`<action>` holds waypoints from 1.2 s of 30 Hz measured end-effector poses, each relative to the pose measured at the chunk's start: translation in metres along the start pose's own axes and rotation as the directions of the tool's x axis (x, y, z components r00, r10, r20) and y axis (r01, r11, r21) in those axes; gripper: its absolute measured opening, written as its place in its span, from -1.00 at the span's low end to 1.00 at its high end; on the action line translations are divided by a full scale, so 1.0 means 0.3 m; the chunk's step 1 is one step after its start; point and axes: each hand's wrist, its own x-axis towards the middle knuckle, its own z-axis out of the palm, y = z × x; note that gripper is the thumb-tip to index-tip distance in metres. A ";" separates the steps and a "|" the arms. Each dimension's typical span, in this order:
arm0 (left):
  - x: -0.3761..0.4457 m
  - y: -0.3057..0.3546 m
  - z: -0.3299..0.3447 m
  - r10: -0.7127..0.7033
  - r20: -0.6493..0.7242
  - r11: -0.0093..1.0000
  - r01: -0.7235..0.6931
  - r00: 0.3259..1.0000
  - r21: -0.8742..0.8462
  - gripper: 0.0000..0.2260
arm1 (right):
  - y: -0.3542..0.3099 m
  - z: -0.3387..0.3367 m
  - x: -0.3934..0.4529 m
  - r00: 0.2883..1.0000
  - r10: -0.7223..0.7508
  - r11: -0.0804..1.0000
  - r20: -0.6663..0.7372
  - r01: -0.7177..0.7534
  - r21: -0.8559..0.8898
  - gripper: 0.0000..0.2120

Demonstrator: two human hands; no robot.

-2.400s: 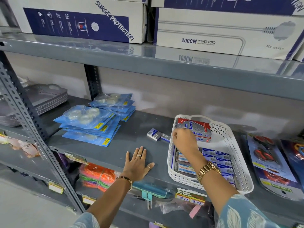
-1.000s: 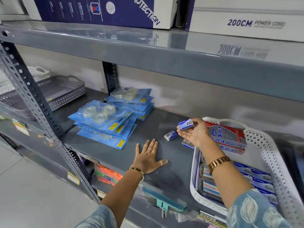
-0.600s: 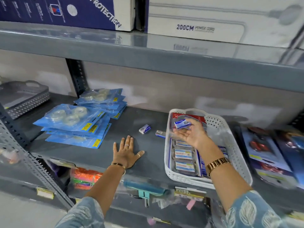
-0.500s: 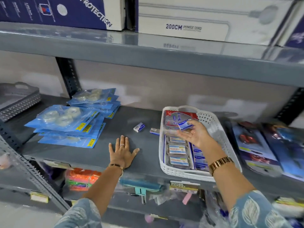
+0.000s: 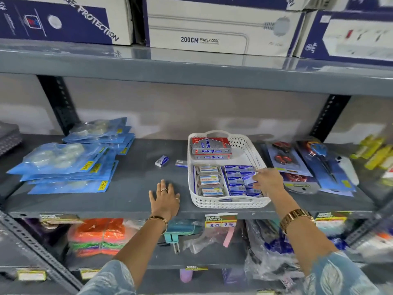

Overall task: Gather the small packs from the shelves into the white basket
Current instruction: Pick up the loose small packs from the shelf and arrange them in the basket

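Observation:
The white basket [image 5: 248, 150] stands on the grey middle shelf [image 5: 136, 188]. Inside lie red-and-grey boxes [image 5: 210, 147] at the back and rows of small blue packs [image 5: 238, 177] at the front. My right hand [image 5: 269, 180] hovers over the basket's right side, pinching a small blue pack [image 5: 249, 177] low over the rows. Two small packs lie on the shelf left of the basket: one [image 5: 162, 161] further left, one [image 5: 181, 163] close to the rim. My left hand [image 5: 165, 199] rests flat on the shelf, fingers spread, holding nothing.
Stacks of blue blister packs of tape [image 5: 68, 165] fill the shelf's left side. Carded scissors [image 5: 297, 165] lie right of the basket. Large cartons [image 5: 217, 28] sit on the shelf above. A slotted upright [image 5: 57, 103] stands at the back left. The lower shelf holds orange bundles [image 5: 100, 233].
My right hand picked a small blue pack off the shelf, carried it right over the basket and lowered it toward the front rows. My left hand stayed flat on the shelf.

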 end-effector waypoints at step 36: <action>-0.020 -0.012 0.009 0.038 -0.005 0.999 -0.037 0.999 0.036 -0.52 | 0.028 0.054 -0.058 0.973 -0.215 0.731 -0.088 0.100 -0.675 -0.71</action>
